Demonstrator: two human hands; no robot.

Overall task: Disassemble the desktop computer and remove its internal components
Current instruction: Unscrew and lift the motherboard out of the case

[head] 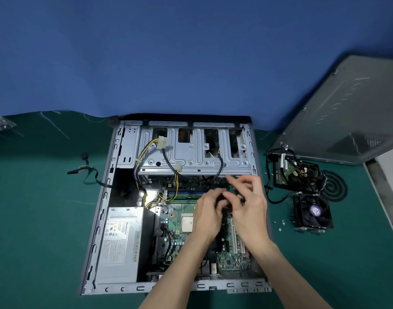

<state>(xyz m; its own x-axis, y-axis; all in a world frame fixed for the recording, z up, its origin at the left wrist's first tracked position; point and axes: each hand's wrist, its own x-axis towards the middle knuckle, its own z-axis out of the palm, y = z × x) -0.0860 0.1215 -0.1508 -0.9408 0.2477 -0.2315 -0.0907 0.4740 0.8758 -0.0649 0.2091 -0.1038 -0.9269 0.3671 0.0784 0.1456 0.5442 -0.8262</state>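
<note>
The open grey computer case (106,197) lies flat on the green mat. Inside are a green motherboard (177,221) with a bare CPU (187,224), a silver power supply (119,244) at the left and a metal drive cage (191,150) at the far end. My left hand (207,210) and my right hand (247,204) meet over the board's upper right, just below the cage. Both have curled fingers pinching a small dark part (226,197), blurred and mostly hidden between them.
The removed grey side panel (347,112) leans at the right. Near it lie a hard drive with black cables (296,172), a cooler fan (313,212) and loose screws (280,224). A black cable (88,172) lies left of the case.
</note>
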